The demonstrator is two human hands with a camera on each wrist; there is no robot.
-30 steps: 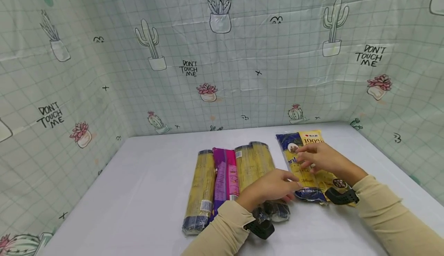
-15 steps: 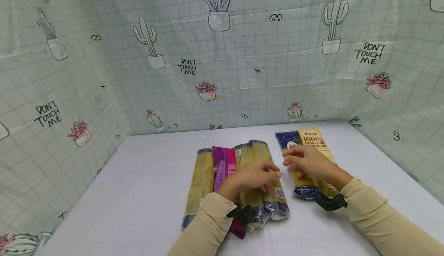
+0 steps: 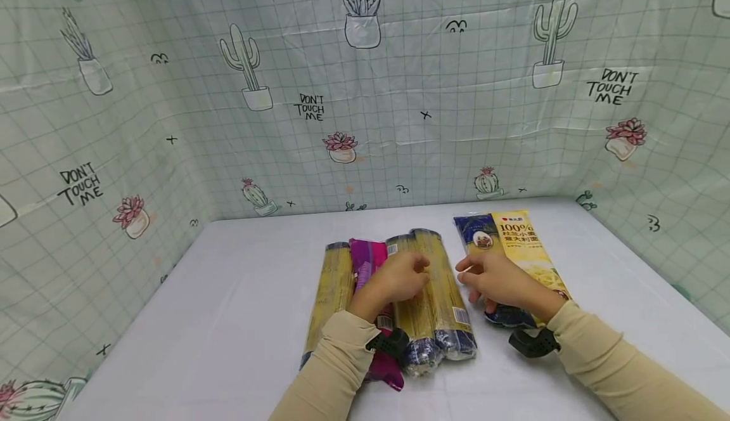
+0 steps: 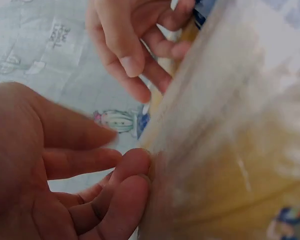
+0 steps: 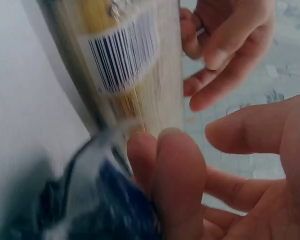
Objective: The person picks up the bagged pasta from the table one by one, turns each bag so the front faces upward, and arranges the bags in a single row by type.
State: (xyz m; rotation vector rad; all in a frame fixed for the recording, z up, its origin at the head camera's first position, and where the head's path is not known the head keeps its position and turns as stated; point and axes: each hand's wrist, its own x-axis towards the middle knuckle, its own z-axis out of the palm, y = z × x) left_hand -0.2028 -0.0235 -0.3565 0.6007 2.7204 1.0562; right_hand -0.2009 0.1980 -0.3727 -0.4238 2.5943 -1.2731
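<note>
My left hand (image 3: 402, 276) hovers over a row of bagged spaghetti, fingers loosely bent. Below it lie two clear-wrapped spaghetti packs, one (image 3: 417, 329) beside the other (image 3: 440, 275). In the left wrist view, its fingertips (image 4: 135, 170) come right up to a clear wrapper; contact is hard to tell. My right hand (image 3: 496, 278) is over the left side of a navy-and-yellow pasta bag (image 3: 521, 243), partly covering it. Its fingers are loosely bent and seem to hold nothing. In the right wrist view a spaghetti pack with a barcode (image 5: 122, 55) stands close to its fingertips.
To the left of the two packs lie a purple-and-pink bag (image 3: 367, 253) and another spaghetti pack (image 3: 331, 288). The white table (image 3: 245, 307) stretches left of the row. A printed curtain (image 3: 399, 78) closes off the back and sides.
My left hand has moved left and away from me, over the spaghetti row. My right hand has shifted left and slightly toward me across the navy-and-yellow bag. The packs look unmoved.
</note>
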